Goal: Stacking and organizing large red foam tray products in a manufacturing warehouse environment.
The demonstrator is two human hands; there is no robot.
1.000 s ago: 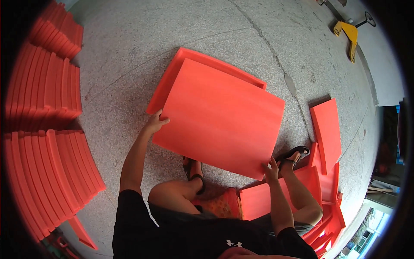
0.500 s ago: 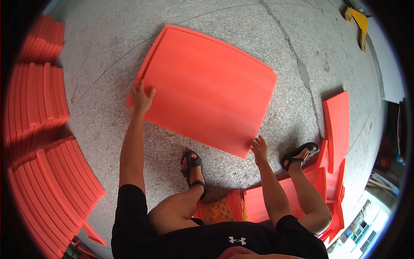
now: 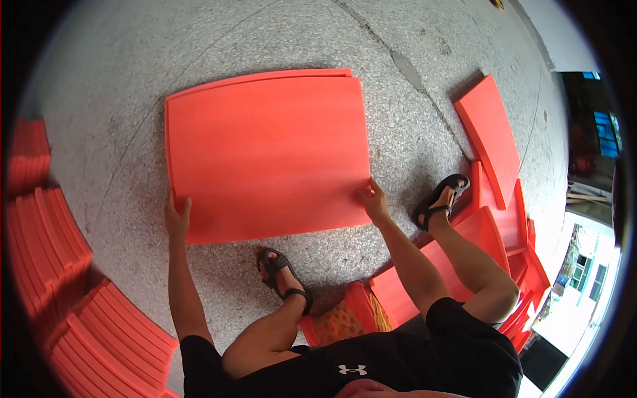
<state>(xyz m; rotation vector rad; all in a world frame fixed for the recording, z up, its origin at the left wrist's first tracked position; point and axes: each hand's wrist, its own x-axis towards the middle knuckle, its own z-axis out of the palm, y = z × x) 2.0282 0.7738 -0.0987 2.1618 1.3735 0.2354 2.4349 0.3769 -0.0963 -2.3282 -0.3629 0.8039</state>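
Observation:
A large orange foam sheet (image 3: 265, 149) lies flat on the speckled concrete floor (image 3: 199, 40), on top of another sheet whose edge shows along its far side. My left hand (image 3: 176, 219) grips its near left corner. My right hand (image 3: 373, 201) holds its near right corner, fingers on the edge. I sit low with both sandalled feet near the sheet's front edge.
Stacks of orange foam pieces (image 3: 60, 278) line the left side. More loose orange sheets (image 3: 494, 139) lie at the right, beside my right foot (image 3: 439, 199). My left foot (image 3: 282, 275) is just below the sheet. A small orange stool (image 3: 345, 318) is under me.
The sheet, held tilted up a second ago, has come down flat onto the sheet under it. Both hands stayed on its near corners, and the view shifted.

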